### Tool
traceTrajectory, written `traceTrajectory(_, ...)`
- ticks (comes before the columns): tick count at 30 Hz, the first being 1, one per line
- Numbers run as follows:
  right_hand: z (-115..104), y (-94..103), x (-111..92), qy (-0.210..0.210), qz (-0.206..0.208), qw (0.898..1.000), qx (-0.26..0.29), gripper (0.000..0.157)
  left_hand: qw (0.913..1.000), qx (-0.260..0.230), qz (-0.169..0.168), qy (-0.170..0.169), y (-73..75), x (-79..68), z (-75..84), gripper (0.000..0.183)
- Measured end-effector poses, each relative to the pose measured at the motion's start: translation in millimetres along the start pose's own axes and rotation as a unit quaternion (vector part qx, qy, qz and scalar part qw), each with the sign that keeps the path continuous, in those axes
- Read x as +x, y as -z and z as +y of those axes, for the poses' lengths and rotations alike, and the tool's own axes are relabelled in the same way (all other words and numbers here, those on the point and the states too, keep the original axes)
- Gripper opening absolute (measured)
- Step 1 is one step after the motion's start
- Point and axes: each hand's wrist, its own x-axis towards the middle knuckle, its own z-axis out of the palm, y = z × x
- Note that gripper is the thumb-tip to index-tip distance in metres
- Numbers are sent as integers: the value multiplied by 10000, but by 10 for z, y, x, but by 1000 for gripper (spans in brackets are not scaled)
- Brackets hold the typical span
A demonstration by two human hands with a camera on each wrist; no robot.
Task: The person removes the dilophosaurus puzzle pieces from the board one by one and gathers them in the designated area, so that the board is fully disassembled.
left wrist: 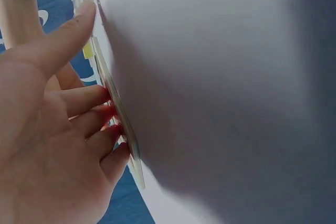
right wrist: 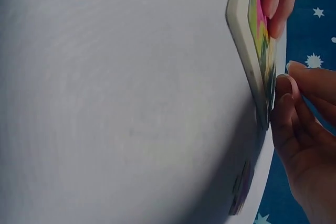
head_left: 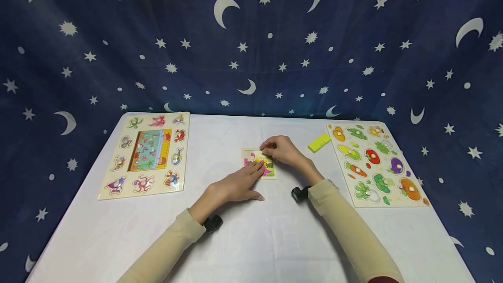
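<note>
A small square jigsaw puzzle [head_left: 247, 160] with a pink, yellow and green picture lies in a pale wooden tray on the table. My left hand [head_left: 237, 184] rests its fingertips on the picture from the near left, thumb spread out to the side on the table. At the far right corner of the tray is my right hand [head_left: 284, 150], its fingers bent and thumb and forefinger drawn together. In the right wrist view, the right hand [right wrist: 310, 140] pinches a thin, pale pink-edged piece [right wrist: 294, 88] just beside the tray's edge; its face is hidden.
A sea-animal peg puzzle board [head_left: 118, 152] lies at the left. On the right are a vegetable peg puzzle board [head_left: 363, 165] and a yellow-green block [head_left: 319, 143]. Behind the white table [head_left: 251, 239] hangs a dark blue curtain [head_left: 196, 21] with moons and stars.
</note>
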Motion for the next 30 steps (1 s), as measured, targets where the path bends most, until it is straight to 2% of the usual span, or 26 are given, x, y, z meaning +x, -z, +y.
traceTrajectory(8,-17,-45,29,10,-77,9997,-216,17,9999,51,-15,-151,-10,-7,-28,90)
traceTrajectory(20,-50,-31,46,192,-297,9988,-336,20,9996,103,-175,-183,11,6,-77,88)
traceTrajectory(26,-78,-55,73,188,-305,9986,-391,20,9996,-97,-213,-187,43,-5,-91,87)
traceTrajectory(30,-62,-87,95,45,-283,9990,-344,19,9993,-199,-231,-221,44,-10,-96,86)
